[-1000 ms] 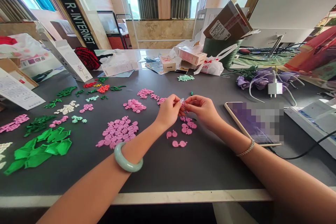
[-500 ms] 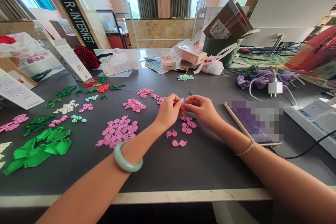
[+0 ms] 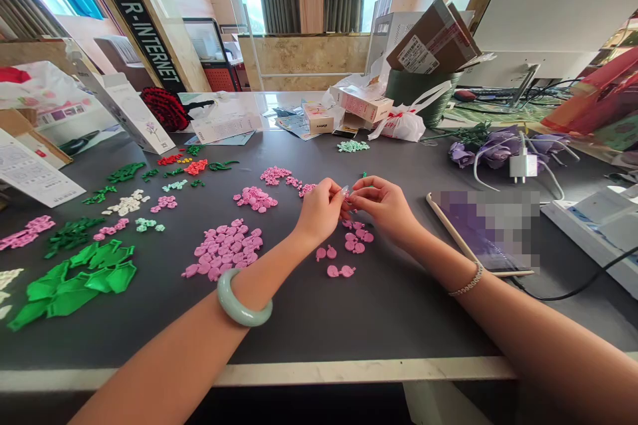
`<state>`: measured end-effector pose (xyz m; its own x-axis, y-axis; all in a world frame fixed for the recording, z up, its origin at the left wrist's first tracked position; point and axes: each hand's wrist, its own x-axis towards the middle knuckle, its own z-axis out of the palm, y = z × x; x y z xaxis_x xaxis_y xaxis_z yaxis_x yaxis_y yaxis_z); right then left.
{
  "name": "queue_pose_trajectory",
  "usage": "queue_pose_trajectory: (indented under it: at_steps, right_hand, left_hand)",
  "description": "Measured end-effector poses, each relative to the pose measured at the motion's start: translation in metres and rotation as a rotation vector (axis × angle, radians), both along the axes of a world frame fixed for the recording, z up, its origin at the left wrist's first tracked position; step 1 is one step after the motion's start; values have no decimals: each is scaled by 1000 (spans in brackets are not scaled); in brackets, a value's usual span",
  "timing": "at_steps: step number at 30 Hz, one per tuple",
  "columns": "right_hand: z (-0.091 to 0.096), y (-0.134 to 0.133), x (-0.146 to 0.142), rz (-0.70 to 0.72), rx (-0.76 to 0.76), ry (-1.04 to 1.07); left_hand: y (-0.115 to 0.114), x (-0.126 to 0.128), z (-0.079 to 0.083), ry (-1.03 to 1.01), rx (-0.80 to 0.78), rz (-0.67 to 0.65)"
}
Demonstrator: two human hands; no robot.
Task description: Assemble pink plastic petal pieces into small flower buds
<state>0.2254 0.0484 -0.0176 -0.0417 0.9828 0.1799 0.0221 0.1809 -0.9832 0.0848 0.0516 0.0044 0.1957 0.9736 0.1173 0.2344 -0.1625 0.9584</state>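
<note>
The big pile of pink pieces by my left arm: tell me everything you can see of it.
The pile is dozens of small, rounded pink pieces, plastic by their look, many with a short stub, lying flat and overlapping in one loose heap on the dark tabletop. It sits beside the left forearm, not touching it.

Your left hand [image 3: 323,211] and right hand [image 3: 383,207] pinch a small clear piece [image 3: 345,190]. Pink plastic pieces [image 3: 222,249] lie heaped at nine o'clock, a phone [image 3: 478,232] at three.
</note>
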Motion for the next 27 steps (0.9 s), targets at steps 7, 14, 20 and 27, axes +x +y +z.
queue_pose_trajectory:
  at_steps: [7,14,20,27]
  right_hand:
    - [0,0,0,-4,15,-14]
    - [-2,1,1,-7,77,-55]
    - [-2,-1,1,-53,148,-150]
    - [-2,-3,0,-75,180,-194]
  left_hand:
    - [0,1,-1,8,3,16]
    - [1,1,-5,-8,49,54]
    - [2,1,-8,-40,55,36]
    - [1,3,-7,-52,51,13]
